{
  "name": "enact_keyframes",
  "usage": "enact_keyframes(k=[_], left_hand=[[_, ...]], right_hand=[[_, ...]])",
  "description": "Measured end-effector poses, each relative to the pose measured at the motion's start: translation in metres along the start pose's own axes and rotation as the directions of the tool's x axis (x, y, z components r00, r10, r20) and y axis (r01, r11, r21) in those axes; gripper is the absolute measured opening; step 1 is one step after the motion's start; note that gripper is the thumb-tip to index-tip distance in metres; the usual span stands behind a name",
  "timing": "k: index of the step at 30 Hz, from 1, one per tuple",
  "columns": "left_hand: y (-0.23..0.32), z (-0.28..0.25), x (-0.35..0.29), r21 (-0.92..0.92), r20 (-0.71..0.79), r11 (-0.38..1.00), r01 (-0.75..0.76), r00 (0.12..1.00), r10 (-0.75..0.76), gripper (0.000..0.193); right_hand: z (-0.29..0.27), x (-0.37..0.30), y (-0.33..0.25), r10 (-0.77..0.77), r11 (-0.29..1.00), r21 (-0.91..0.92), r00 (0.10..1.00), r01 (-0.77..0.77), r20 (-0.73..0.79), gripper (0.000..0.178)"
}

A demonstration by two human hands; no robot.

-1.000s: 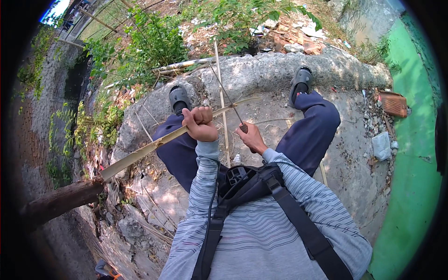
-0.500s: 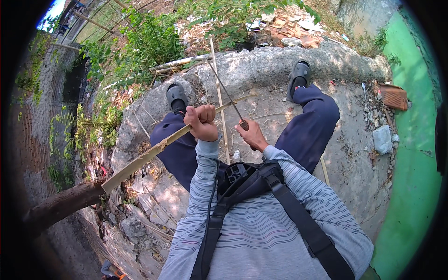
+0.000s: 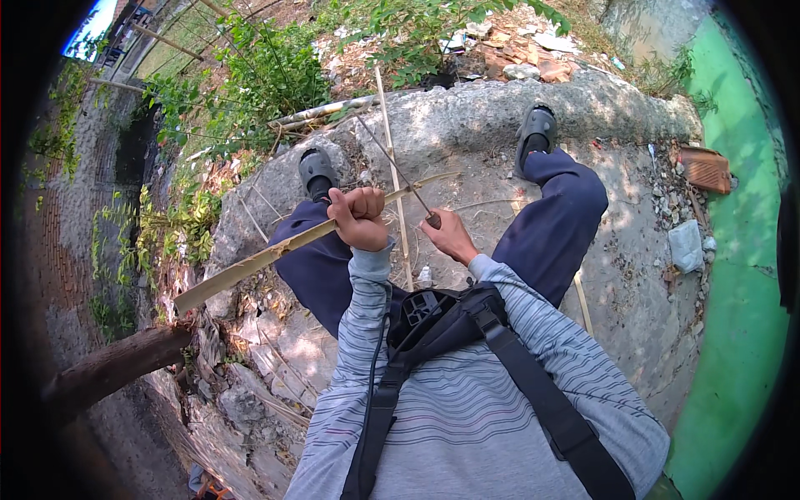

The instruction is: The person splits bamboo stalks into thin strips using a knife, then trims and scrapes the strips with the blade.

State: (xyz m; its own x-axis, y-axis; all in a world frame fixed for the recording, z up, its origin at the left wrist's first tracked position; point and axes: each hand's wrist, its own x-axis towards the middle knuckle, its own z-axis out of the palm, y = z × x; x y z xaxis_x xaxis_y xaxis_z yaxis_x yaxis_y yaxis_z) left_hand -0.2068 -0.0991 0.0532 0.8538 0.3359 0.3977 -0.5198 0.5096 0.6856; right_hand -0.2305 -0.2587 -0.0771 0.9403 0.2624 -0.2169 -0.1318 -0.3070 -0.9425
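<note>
My left hand (image 3: 360,218) is closed in a fist round a pale split bamboo strip (image 3: 250,262). The strip slants from its broad end at the lower left to a thin tip beyond my fist. In my right hand (image 3: 452,237) is a knife (image 3: 419,198) with a long, narrow dark blade and a brown handle, the fingers wrapped round it. Its blade points up and left and crosses the strip just right of my left fist; whether the edge touches it I cannot tell. Another long thin strip (image 3: 386,112) lies on the concrete between my feet.
Under my feet is rough concrete (image 3: 467,125) with a raised far rim. A thick brown log (image 3: 117,375) juts in at the lower left. Green plants (image 3: 267,75) grow beyond. On the right are a broken brick (image 3: 706,170), a whitish lump (image 3: 686,247) and a green wall (image 3: 725,333).
The bamboo strip's broad end has swung up and slightly left. The knife's tip has tilted a little left and down. Both hands keep their grip.
</note>
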Motion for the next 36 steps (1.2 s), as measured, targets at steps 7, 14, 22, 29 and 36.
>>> enact_keyframes(k=[7, 14, 22, 29, 36], left_hand=[[-0.001, 0.013, 0.002, 0.082, 0.071, 0.996, -0.043, 0.997, 0.037, 0.057], [0.006, 0.015, 0.001, 0.067, 0.076, 0.997, -0.026, 0.997, 0.021, 0.057], [0.003, 0.021, -0.006, 0.209, 0.125, 0.977, -0.046, 0.992, 0.02, 0.057], [0.006, 0.013, -0.002, -0.048, 0.056, 0.998, 0.029, 0.998, -0.026, 0.056], [0.008, 0.001, -0.008, -0.117, 0.019, 0.993, 0.013, 1.0, -0.011, 0.05]], right_hand=[[0.0, 0.005, -0.002, -0.065, 0.997, -0.045, 0.997, 0.063, -0.052, 0.035], [0.002, 0.002, -0.001, -0.127, 0.991, -0.047, 0.992, 0.126, -0.025, 0.03], [0.008, 0.001, -0.004, -0.067, 0.997, 0.05, 0.998, 0.066, 0.019, 0.031], [0.004, 0.001, 0.015, -0.013, 1.0, 0.01, 0.997, 0.014, -0.071, 0.027], [0.009, 0.008, 0.016, 0.004, 0.994, -0.11, 1.0, -0.003, 0.011, 0.029]])
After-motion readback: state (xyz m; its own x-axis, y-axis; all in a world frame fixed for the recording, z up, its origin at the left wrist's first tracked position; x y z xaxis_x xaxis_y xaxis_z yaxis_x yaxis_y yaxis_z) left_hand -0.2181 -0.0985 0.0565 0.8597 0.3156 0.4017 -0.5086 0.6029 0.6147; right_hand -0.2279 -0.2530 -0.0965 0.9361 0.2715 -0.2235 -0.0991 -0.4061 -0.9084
